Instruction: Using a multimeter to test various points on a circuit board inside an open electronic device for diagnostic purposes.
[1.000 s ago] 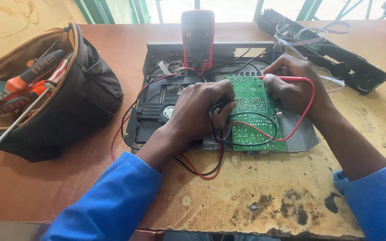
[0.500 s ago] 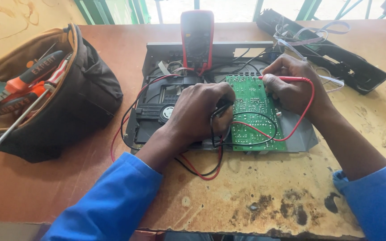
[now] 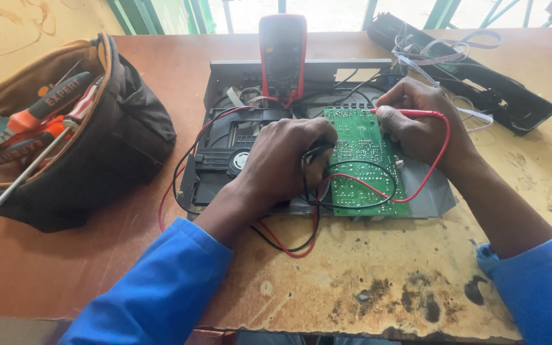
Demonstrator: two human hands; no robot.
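Both fingers point(image 3: 388, 118) closed round probes point(image 3: 416, 114)

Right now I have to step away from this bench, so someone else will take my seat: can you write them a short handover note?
Left hand: holds the black probe against the left edge of the green circuit board.
Right hand: holds the red probe on the board's upper right.
Both leads run to the red multimeter, propped upright at the back of the opened player chassis.
Tool bag with pliers sits on the left.
Done: casing open, board exposed, probes placed.
Left: the reading; the meter's screen is not legible.
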